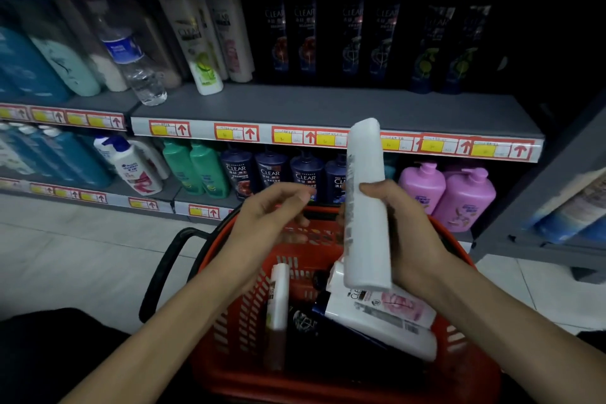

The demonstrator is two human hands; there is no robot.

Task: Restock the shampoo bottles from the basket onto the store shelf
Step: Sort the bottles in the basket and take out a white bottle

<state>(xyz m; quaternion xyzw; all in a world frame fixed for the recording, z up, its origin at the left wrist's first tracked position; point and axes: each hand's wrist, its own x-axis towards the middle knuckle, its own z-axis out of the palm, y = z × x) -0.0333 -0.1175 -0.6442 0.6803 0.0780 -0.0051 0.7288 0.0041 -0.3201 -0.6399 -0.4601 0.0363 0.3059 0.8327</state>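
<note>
My right hand [410,233] grips a white shampoo bottle [365,207] upright above the red basket [229,321], its back label facing left. My left hand [269,210] hovers just left of the bottle with fingers relaxed, holding nothing. Inside the basket lie a white bottle with a pink flower label [383,308], a slim white bottle [278,298] standing at the left, and a dark bottle [314,328]. The grey middle shelf [328,108] carries white bottles [203,46] at the left and dark Clear bottles [308,36] at the back.
A clear water bottle [137,65] leans on the middle shelf's left end. The lower shelf holds green [196,170], dark blue [272,174] and pink pump bottles [459,197]. The basket's black handle [164,269] hangs down to the left over the tiled floor [82,246].
</note>
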